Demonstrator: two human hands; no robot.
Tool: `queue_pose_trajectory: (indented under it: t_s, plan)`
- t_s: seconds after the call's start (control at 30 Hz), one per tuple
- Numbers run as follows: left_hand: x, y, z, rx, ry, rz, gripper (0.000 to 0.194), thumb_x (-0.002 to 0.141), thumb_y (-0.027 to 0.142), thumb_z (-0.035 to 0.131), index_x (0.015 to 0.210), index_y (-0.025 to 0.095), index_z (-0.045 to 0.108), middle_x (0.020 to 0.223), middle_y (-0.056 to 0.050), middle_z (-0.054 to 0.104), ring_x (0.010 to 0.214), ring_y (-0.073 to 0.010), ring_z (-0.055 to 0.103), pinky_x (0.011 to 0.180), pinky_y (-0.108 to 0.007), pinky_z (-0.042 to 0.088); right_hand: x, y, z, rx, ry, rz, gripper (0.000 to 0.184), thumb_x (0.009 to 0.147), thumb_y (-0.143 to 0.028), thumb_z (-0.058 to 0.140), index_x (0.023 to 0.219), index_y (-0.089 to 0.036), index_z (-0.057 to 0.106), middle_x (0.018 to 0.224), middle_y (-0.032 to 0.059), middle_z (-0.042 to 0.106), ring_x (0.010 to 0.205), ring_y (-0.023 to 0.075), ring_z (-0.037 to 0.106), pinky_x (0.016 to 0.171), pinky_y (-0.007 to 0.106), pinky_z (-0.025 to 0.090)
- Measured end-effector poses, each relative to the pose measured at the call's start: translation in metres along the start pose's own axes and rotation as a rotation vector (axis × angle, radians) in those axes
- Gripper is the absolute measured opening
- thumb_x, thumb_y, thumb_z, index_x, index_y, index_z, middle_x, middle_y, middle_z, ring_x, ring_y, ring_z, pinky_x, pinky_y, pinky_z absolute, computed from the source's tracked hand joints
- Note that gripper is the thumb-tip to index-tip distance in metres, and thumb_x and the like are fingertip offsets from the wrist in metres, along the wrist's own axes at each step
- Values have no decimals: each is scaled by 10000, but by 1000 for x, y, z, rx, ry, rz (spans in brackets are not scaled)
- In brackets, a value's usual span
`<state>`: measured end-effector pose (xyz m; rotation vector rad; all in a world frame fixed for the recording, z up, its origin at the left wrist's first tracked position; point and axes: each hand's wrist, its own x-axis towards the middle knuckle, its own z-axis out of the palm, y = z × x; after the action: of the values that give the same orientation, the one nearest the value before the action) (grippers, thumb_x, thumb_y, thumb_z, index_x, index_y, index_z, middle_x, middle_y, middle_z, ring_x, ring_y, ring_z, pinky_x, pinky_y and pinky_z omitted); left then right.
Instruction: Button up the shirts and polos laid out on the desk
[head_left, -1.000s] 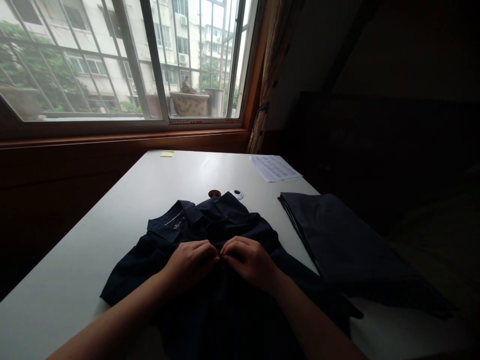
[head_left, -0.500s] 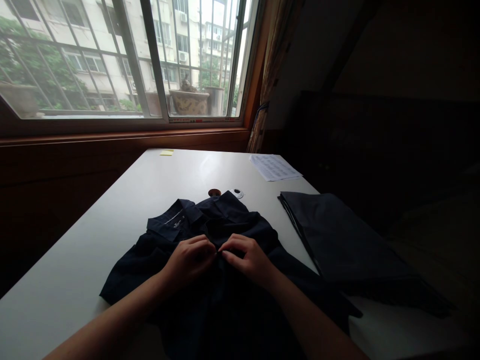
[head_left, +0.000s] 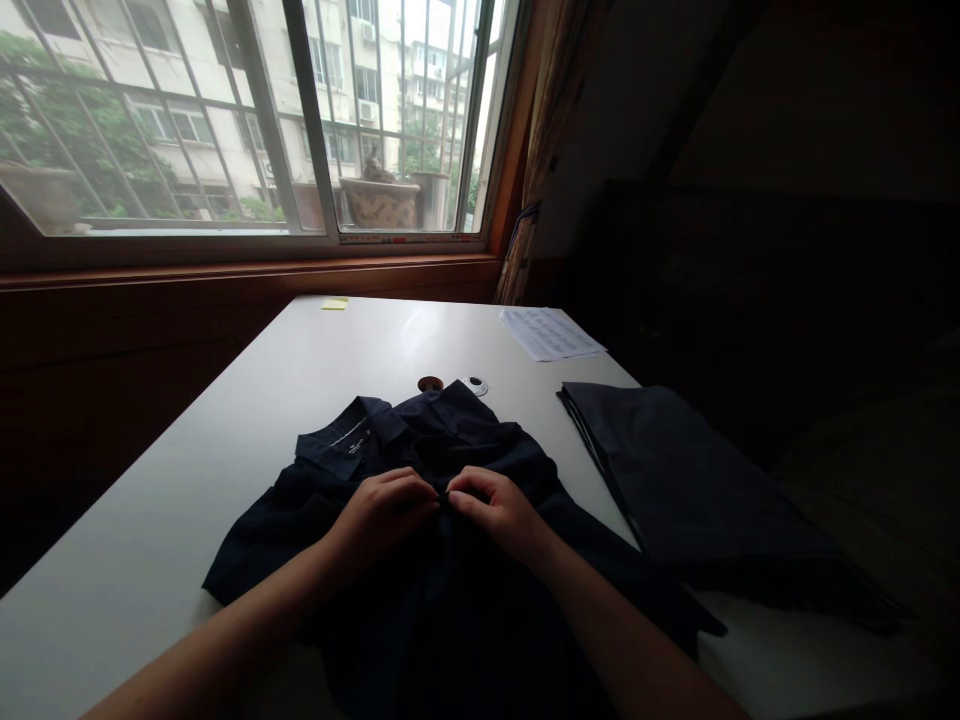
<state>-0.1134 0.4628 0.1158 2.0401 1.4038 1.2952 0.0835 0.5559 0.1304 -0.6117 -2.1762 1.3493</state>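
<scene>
A dark navy collared shirt lies spread on the white table, its collar toward the window and a label showing inside the neck. My left hand pinches the shirt's front placket between thumb and fingers. Close beside it, my right hand grips the same front edge, thumb against forefinger. The fingertips of both hands almost meet over the placket. Whether a button lies between them is too dark and small to make out.
Folded dark cloth lies at the table's right side. Printed sheets and a yellow sticky note are near the far edge. Beyond the collar are a round brown hole and a white ring-shaped piece. A barred window stands behind.
Both hands stay at the shirt front. The fingertips have shifted slightly to the right and up, still pinching the fabric. The shirt lies almost as before.
</scene>
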Motion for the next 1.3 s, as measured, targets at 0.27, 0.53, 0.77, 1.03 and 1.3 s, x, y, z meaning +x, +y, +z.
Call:
queue_pose_trajectory:
  t_s: [0.27,0.53,0.77,1.03,1.3]
  plan:
    - [3,8,-4,-26,-43,-51,125,909,241,613,897,169,714,828,-55,682,741,-156,648,668,-249,507,0,0,2,1,16,30,137,875,-310,630,859,-184,681,845,9,663,823,170,616,775,276,462]
    - [4,10,-7,-110,-71,-115,138,901,258,622,897,165,725,845,-52,669,770,-160,639,696,-260,502,0,-1,3,26,34,73,149,852,-329,665,845,-181,684,827,7,659,789,157,603,730,261,458]
    - [6,9,-9,-225,-72,-186,174,898,304,638,895,161,738,866,-62,648,812,-173,626,728,-277,504,0,-1,3,52,43,104,230,842,-406,682,834,-176,673,814,13,655,773,160,594,702,261,459]
    - [8,3,-16,-383,-156,-307,237,879,372,654,878,150,734,891,-69,645,844,-185,612,752,-284,504,-1,-4,2,-24,52,15,204,861,-381,674,813,-184,660,797,3,638,757,150,588,693,260,443]
    - [5,0,-9,-533,-125,-476,236,815,350,729,909,139,685,846,-50,685,776,-166,629,680,-261,493,0,-2,4,-78,44,-22,204,871,-377,666,811,-183,651,791,1,632,750,147,594,687,258,441]
